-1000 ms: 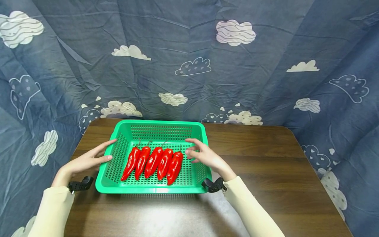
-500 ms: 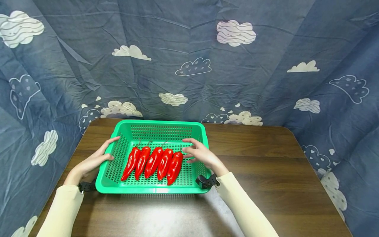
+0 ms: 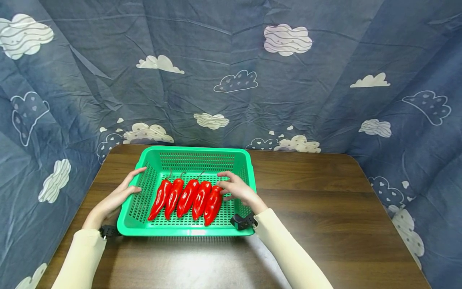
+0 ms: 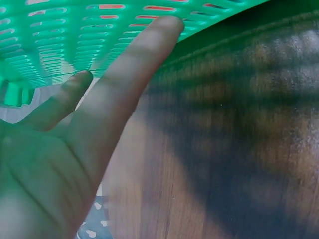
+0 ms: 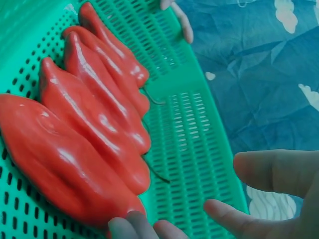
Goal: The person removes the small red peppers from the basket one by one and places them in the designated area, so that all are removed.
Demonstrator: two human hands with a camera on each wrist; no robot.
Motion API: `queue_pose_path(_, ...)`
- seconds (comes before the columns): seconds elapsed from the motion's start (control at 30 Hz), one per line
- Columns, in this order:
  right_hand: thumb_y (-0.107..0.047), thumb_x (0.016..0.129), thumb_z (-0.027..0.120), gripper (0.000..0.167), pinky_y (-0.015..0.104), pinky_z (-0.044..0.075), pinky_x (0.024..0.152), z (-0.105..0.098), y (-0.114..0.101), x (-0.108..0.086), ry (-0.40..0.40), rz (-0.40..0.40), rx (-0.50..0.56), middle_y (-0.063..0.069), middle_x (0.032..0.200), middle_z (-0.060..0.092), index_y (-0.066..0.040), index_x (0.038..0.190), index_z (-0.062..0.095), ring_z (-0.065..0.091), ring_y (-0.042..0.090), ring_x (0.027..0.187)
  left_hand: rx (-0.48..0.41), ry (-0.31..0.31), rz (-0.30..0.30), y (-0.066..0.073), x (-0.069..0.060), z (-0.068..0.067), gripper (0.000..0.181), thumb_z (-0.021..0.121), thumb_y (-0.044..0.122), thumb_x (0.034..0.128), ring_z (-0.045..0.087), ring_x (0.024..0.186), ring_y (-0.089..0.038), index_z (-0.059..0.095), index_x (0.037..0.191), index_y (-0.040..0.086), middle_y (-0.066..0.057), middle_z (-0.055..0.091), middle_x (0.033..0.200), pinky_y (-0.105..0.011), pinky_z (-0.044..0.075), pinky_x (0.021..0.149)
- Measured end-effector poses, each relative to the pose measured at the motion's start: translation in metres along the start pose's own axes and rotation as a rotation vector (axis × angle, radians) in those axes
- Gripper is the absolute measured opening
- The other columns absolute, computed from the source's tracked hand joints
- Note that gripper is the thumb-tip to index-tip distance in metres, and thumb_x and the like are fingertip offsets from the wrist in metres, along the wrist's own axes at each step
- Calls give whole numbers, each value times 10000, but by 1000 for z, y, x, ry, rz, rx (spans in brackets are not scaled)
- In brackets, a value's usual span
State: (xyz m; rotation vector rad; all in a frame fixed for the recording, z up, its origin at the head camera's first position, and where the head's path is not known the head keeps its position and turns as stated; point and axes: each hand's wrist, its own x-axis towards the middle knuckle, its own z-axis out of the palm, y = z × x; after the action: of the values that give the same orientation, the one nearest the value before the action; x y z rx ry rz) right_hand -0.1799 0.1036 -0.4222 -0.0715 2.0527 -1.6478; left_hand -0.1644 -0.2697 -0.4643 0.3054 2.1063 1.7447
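Note:
A green plastic basket (image 3: 191, 232) with slotted walls stands on the wooden table. Inside, several glossy red peppers lie side by side, stems toward the far wall. My left hand (image 3: 113, 200) holds the basket's left rim, with fingertips over its edge. In the left wrist view, two fingers (image 4: 114, 94) extend along the outside of the slotted wall. Over the basket's right part, my right hand (image 3: 240, 190) reaches to the stem end of the rightmost red pepper (image 3: 213, 206). Its fingers are spread; in the right wrist view, fingertips overlap that pepper's (image 5: 60, 159) stem end. Contact is unclear.
The brown wooden table (image 3: 306, 200) extends to the right of the basket and toward the front. A dark blue curtain (image 3: 223, 100) with white cloud prints hangs behind the table and at both sides.
My right hand has moved left and slightly down to the rightmost pepper. My left hand has shifted right, its fingertips now further over the basket's rim. Basket and peppers have stayed put.

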Motion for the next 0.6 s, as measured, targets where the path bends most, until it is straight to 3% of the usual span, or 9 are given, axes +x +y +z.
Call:
queue_pose_path(0.17, -133, 943, 523, 463, 541, 487, 820, 4, 3, 2, -6, 39, -31, 254, 1243, 533, 20, 1365, 412, 583, 433, 1031, -63, -13, -15, 1, 0, 1, 643, 403, 76, 980, 565, 998, -343, 125, 1525, 273, -230, 37, 1488, -446, 516, 755)
queue_pose_path(0.4, -168, 952, 547, 454, 544, 491, 802, 6, 3, 4, -6, 93, -126, 188, 1195, 533, -30, 1373, 448, 565, 388, 1003, -181, -81, -19, 2, -1, -3, 670, 401, 45, 984, 561, 1044, -350, 105, 1528, 301, -295, 97, 1443, -519, 505, 774)
queue_pose_path(0.6, -183, 944, 556, 457, 529, 505, 767, 6, 4, 8, -47, 141, -184, 143, 1115, 549, -37, 1368, 468, 537, 371, 901, -153, -87, -4, 5, 1, -6, 768, 392, -29, 928, 492, 1111, -375, 76, 1541, 308, -243, 21, 1495, -519, 494, 792)
